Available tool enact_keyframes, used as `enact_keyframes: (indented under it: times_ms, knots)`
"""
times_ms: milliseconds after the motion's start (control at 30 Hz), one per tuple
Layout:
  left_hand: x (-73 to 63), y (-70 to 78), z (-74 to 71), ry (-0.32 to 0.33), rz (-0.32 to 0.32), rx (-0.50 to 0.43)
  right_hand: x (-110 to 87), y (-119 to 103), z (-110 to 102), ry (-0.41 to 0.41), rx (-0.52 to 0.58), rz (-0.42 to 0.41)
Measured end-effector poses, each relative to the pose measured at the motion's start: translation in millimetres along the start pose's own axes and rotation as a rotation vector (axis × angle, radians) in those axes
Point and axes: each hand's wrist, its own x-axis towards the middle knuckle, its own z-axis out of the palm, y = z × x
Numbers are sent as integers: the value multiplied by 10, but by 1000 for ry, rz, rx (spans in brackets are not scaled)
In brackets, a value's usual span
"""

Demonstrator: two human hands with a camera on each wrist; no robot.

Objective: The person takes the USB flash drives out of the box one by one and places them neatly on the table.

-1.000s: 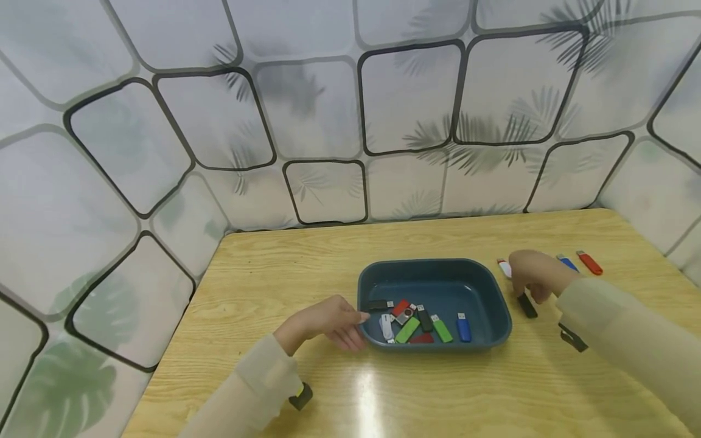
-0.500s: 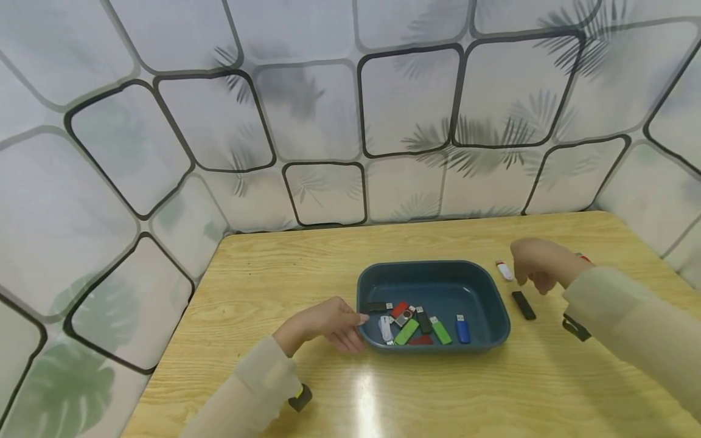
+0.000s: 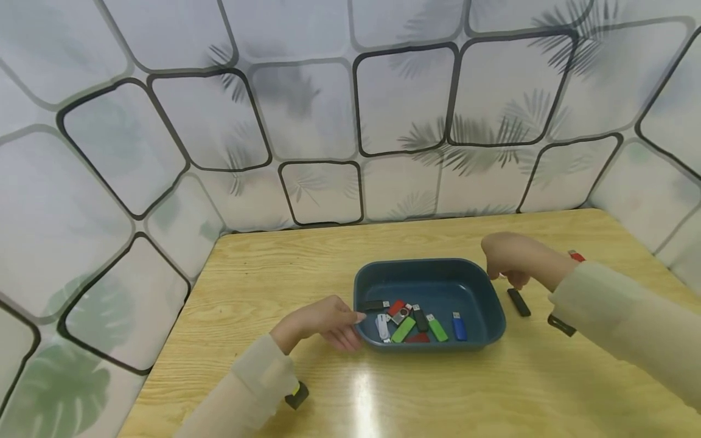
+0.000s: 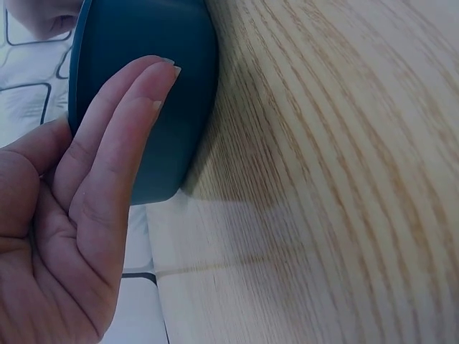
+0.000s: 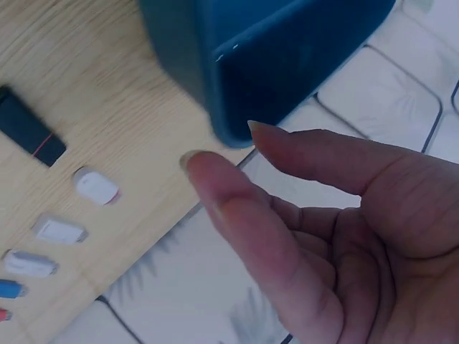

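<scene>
A dark blue plastic bin [image 3: 482, 340] holds several USB sticks: a blue stick [image 3: 459, 326], two green ones, black ones, red ones, a white stick [image 3: 382, 327] and a silver swivel one. At its left end my left hand [image 3: 334, 322] grips the wall, thumb over the rim and fingers [image 4: 118, 132] flat along the outside. My right hand [image 3: 512, 258] hovers by the bin's far right corner. Its thumb and forefinger are apart with nothing between them in the right wrist view. Below that hand a black USB stick [image 3: 518, 302] lies on the table.
More USB sticks lie in a row on the wooden table [image 3: 274, 261]: several white ones, the nearest a white stick [image 5: 97, 186], then a blue stick [image 5: 10, 289] and a red stick [image 3: 576, 256]. A patterned cloth wall [image 3: 306, 115] stands behind the table.
My right hand has lifted away from the black stick on the table and shifted left to the bin's edge. The left hand keeps its place on the bin.
</scene>
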Motion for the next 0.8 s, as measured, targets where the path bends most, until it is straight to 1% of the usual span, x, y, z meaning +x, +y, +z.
enact_keyframes:
  times_ms: [100, 233, 333, 400, 567, 700, 767, 800]
  knots:
    - [-4, 0, 2, 0, -2, -2, 1, -111, 8, 1, -55, -15]
    - [-4, -8, 3, -5, -1, -5, 35, -240, 17, -3, -65, -18]
    - [1, -10, -1, -3, 1, -1, 92, -310, 32, -9, -56, 11]
    - [6, -6, -5, 0, 2, 5, 141, -348, 51, -22, -83, 32]
    - [-2, 5, -9, -1, -9, 7, 278, -452, 128, -112, -204, 66]
    - [-9, 15, -11, -4, -17, 2, 383, -567, 182, -197, -240, 98]
    - [-8, 15, -12, -4, -17, 5, 441, -636, 222, -204, -287, 92]
    - [-8, 14, -13, -6, -17, 5, 478, -670, 247, -215, -291, 93]
